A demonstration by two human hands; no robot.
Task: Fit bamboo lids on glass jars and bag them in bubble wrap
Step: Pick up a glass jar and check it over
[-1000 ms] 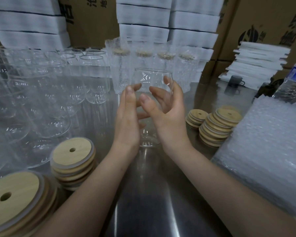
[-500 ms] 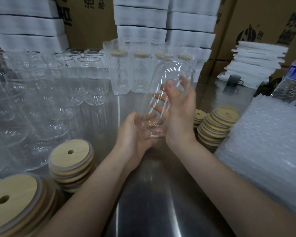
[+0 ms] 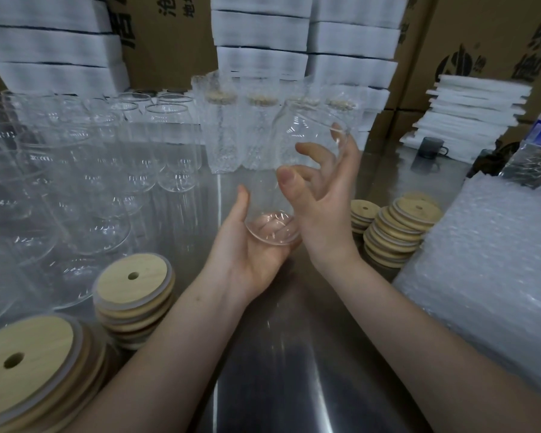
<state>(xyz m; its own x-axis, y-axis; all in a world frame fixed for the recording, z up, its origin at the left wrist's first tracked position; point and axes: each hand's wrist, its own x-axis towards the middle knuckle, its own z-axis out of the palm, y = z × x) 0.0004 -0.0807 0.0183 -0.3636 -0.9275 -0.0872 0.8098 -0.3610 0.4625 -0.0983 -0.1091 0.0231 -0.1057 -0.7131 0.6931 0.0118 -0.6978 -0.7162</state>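
A clear glass jar [image 3: 297,151] is held tilted above the steel table, its mouth up and to the right, with no lid on it. My left hand [image 3: 247,254] cups its base from below. My right hand [image 3: 322,201] holds its upper side, fingers spread around the glass near the rim. Bamboo lids with a straw hole lie in stacks at the left [image 3: 132,285], at the near left corner [image 3: 28,367] and at the right [image 3: 400,229]. A pile of bubble wrap bags [image 3: 494,276] lies at the right.
Many bare glass jars [image 3: 85,170] crowd the left of the steel table [image 3: 278,370]. Several wrapped, lidded jars [image 3: 241,132] stand in a row behind. White foam stacks [image 3: 469,114], cardboard boxes, a dark mug [image 3: 430,147] and a water bottle [image 3: 534,151] line the back and right.
The jar has gone from upright on the table to lifted and tilted. My left hand dropped under its base; my right hand rose toward the rim.
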